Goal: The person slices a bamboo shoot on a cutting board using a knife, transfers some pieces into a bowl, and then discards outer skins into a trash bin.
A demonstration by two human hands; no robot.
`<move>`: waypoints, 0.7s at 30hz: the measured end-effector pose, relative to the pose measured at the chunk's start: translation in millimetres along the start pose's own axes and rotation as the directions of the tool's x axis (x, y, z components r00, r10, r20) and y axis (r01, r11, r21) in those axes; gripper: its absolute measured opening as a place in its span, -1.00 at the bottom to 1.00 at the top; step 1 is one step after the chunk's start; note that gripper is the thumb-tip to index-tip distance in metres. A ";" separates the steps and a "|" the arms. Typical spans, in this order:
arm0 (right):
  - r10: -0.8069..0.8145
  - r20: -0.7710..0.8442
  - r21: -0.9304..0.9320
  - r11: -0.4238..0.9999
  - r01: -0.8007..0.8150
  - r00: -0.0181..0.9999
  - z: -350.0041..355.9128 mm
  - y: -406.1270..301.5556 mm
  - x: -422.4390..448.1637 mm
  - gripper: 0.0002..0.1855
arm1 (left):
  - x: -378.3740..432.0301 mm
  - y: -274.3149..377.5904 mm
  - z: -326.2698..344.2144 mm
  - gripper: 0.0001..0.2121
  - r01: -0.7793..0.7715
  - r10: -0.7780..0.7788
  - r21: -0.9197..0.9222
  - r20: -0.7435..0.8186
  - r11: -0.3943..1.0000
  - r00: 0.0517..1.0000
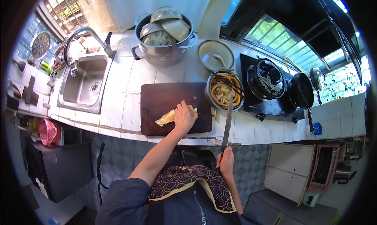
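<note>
On the dark cutting board (150,98), my left hand (185,118) grips a pale yellowish piece of food (165,119) that looks like a root or folded sheet. My right hand (226,160) is closed around the handle of a long knife (228,123), held in front of the counter's edge. The blade points away from me, its tip over a metal bowl (208,92). Pale shreds, a yellowish rim of food and thin dark sticks lie in that bowl, just right of the board.
A sink (85,83) with a faucet (88,33) is at the left. Behind the board stands a large pot (163,55) full of bowls. A plate with a spoon (219,60) lies behind the metal bowl. At the right, a gas stove (253,107) carries a lidded pot (268,77) and a pan (303,88).
</note>
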State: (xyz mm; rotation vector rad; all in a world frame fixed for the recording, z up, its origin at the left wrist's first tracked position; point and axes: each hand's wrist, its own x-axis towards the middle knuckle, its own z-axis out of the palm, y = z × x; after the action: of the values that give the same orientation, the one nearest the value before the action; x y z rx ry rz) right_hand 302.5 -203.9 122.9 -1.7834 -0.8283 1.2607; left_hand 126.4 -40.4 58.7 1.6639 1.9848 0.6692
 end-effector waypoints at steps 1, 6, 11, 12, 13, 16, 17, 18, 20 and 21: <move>-0.016 -0.016 0.009 1.000 0.016 1.000 -2.5 -2.7 -1.0 -0.59 | 6.6 3.7 5.0 -0.39 0.002 -0.004 0.039 0.040 0.999 0.999; -0.125 -0.042 0.063 0.990 0.127 0.991 -19.2 0.5 2.8 -0.58 | 17.8 13.2 23.6 -0.51 0.040 -0.064 0.161 0.141 0.986 0.988; -0.193 -0.045 0.030 0.980 0.195 0.980 -57.8 0.0 24.7 -0.59 | 14.9 13.0 37.4 -0.60 0.059 -0.072 0.211 0.052 0.976 0.996; -0.206 -0.051 0.023 0.978 0.207 0.977 -66.4 -1.6 29.1 -0.59 | 12.7 13.0 37.9 -0.60 0.067 -0.079 0.220 0.044 0.973 0.996; -0.195 -0.062 0.018 0.980 0.197 0.979 -75.2 -2.5 34.1 -0.59 | 11.6 13.1 38.2 -0.60 0.076 -0.086 0.228 0.037 0.971 0.996; -0.178 -0.100 -0.010 0.984 0.178 0.979 -105.4 -7.8 48.5 -0.59 | 11.7 15.6 39.1 -0.67 0.090 -0.096 0.203 0.019 0.975 0.995; -0.191 -0.108 -0.015 0.982 0.190 0.976 -116.1 -7.4 54.0 -0.59 | 12.6 14.8 40.6 -0.68 0.097 -0.102 0.190 0.014 0.977 0.995; -0.204 -0.100 -0.011 0.979 0.204 0.974 -121.1 -6.3 60.1 -0.59 | 15.2 1.7 38.0 -0.67 0.104 -0.105 0.142 0.001 0.984 0.995; -0.238 -0.097 -0.002 0.971 0.239 0.966 -134.6 -6.3 69.6 -0.58 | 24.2 -20.5 38.5 -0.69 0.173 -0.171 0.060 -0.040 0.983 0.985; -0.231 -0.093 0.004 0.973 0.232 0.968 -140.0 -5.6 73.8 -0.58 | 25.5 -28.3 36.4 -0.70 0.203 -0.203 -0.004 -0.043 0.979 0.978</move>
State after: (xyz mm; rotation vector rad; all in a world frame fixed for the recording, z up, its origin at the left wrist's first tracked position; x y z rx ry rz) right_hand 457.2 -170.5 123.2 -1.6656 -0.9420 1.0224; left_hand 123.7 -16.9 11.6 1.4324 2.1483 0.6342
